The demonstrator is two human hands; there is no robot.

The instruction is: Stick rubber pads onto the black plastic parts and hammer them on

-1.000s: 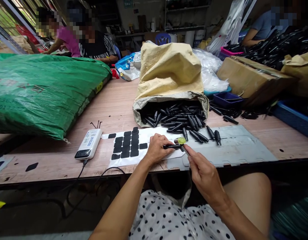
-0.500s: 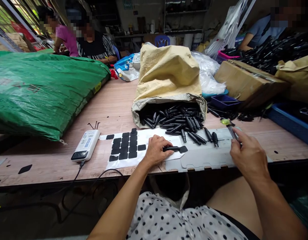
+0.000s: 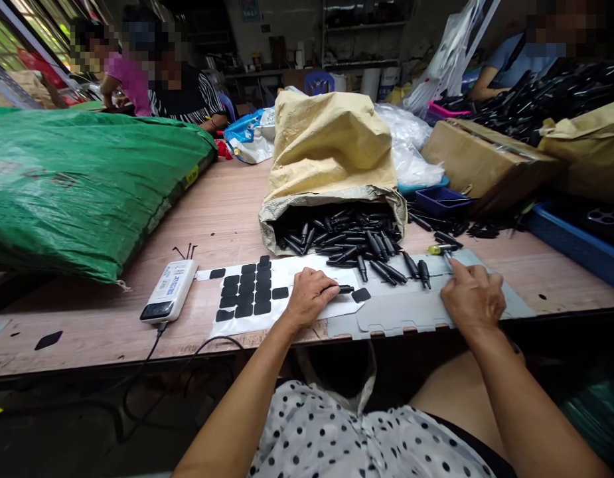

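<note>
— While pinned beneath the left hand (image 3: 311,295), where exactly to find the black tube (image 3: 345,289)?
— On the white sheet (image 3: 307,318), gripped snugly, with just the tip poking out near 1 rounded black patch (image 3: 361,295).
— And the right hand (image 3: 473,295)?
— Clenched on the handle end of a hammer (image 3: 440,249) with a yellow-green head, just above or touching the grey board (image 3: 401,315); cannot tell which.
— How far along, then?
— Seemingly partway through 1 tube, with plenty of loose tubes (image 3: 374,245) left, spilling from the paper sack (image 3: 331,146). Cannot tell finished from unfinished.
— And materials, textures?
— Smooth, tapered, hard-looking tubes; flat, matte patches (image 3: 245,289) with rounded corners, lined up in columns; stiff, creased tan paper; wrinkled green sack (image 3: 82,192), bulging on a wood-grained tabletop (image 3: 212,212).
</note>
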